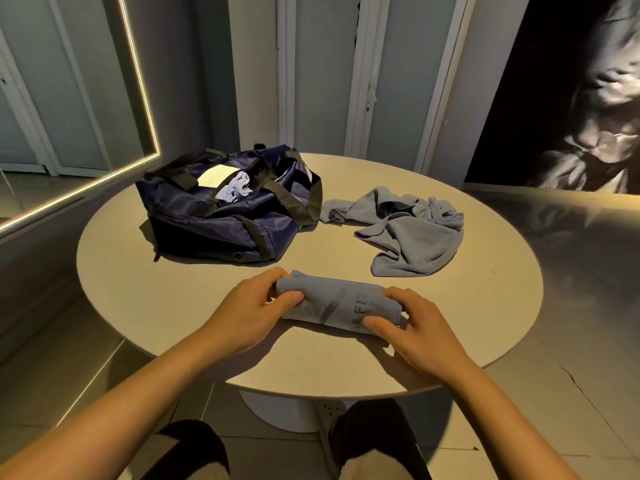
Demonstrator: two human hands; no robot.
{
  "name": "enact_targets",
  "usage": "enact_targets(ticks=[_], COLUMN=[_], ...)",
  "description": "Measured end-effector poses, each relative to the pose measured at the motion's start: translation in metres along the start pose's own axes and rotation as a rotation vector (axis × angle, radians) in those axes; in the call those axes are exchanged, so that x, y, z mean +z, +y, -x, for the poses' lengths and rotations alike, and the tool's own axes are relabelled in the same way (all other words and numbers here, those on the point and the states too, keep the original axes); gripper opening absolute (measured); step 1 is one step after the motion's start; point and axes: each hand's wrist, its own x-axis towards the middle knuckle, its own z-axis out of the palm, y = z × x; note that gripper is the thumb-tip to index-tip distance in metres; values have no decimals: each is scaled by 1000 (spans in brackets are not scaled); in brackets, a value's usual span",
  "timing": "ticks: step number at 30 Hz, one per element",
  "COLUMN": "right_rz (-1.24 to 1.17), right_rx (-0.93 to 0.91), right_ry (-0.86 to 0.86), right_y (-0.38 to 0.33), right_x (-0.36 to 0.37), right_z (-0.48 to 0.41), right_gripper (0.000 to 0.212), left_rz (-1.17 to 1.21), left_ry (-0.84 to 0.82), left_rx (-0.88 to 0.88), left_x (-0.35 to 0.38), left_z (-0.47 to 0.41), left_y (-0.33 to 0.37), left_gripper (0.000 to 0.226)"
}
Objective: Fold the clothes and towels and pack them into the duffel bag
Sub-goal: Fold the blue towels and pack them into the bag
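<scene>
The folded towel (341, 303), a grey-blue bundle with faint lettering on its upper face, is lying on the near part of the round table (173, 306), directly in front of the person. The left hand (249, 317) is gripping the bundle's left end, with its fingers curling over the top and its thumb pressing against the near side. The right hand (419, 327) is gripping the right end in much the same way, its thumb lying along the near edge and its fingers wrapping over the far side. The duffel bag (221, 216), dark navy with black straps (311, 199), is sitting on the far left of the table with its top gaping open. A pale blue cloth (235, 188) and something flat and white (214, 174) are showing inside it. A second grey-blue cloth (405, 233) is lying crumpled and unfolded on the far right of the table, its left tip just beside the bag's strap. A mirror with a glowing frame (138, 81) is showing on the left
</scene>
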Motion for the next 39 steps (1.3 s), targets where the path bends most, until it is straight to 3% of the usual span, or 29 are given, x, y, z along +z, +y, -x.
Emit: enact_targets(ticks=[2,9,16,22,27,29,32,35,39], right_rz=[-77,-39,3,104,219,313,390,337,324], right_rx=[61,252,400,467,456,429,304,123,126], right_ry=[25,195,273,246,262,266,289,195,143], right_y=[-1,5,8,10,6,5,7,14,15], right_x=[1,15,26,30,32,34,40,43,43], right_z=[-8,-42,-62,-70,-73,-70,-64,-65,-64], right_gripper=[8,47,46,47,37,29,29,34,42], left_rz=[-21,-135,-321,-507,-601,-555,-487,-426,-571], left_ry=[44,180,228,108,-10,-41,-103,-162,-482], left_rx=[-53,-208,-267,-313,-369,-276,-22,12,-66], left_x=[3,21,38,42,36,34,30,22,11], left_z=[-10,-40,-61,-71,-80,-81,-80,-80,-92], left_y=[1,9,7,4,3,-1,-1,9,34], left_gripper=[20,28,31,22,27,26,42,45,45])
